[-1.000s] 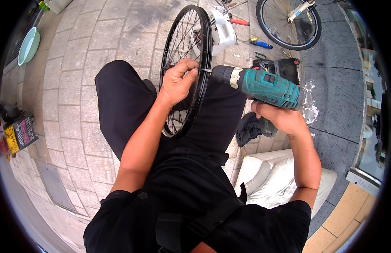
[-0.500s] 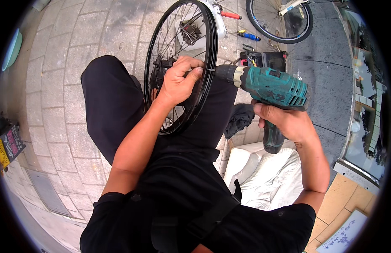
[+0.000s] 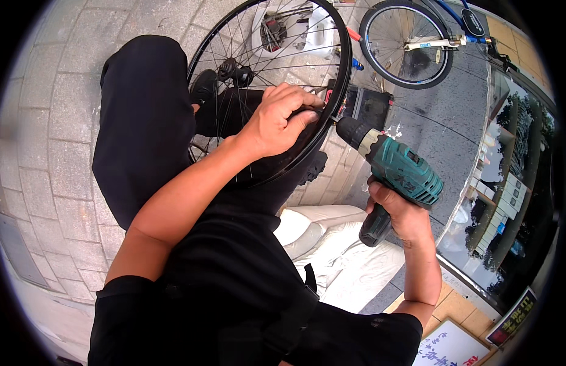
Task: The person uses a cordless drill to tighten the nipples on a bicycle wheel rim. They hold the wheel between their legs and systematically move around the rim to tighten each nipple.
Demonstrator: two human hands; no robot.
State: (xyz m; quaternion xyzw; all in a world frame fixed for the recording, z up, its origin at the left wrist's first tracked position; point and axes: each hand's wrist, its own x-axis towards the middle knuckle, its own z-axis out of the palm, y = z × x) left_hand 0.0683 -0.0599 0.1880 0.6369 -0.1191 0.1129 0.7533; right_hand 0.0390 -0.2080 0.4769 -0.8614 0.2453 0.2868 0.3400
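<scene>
Pale paving (image 3: 75, 152) spreads beneath me, with a glass shop window (image 3: 508, 201) off to my right. A parked bicycle (image 3: 438, 46), partly in view, stands beyond my work on that side, and a crumpled white cover (image 3: 350, 256) lies nearer, beside my right hip. The bare spoked wheel (image 3: 346, 61) is tilted in front of my lap, its black rim without a tyre. Past it sits a white tub (image 3: 319, 36) with dark parts inside, then an open black toolbox (image 3: 371, 110) behind the rim. My right hand (image 3: 396, 207) has its fingers wrapped round the grip of a teal drill (image 3: 408, 171). My left hand (image 3: 280, 122) reaches over the spokes, thumb and forefinger close together at the rim's inner side; whether they pinch anything I cannot tell. Smallest, the drill's slim bit (image 3: 335, 119) points at the rim's outer face, opposite those fingertips.
</scene>
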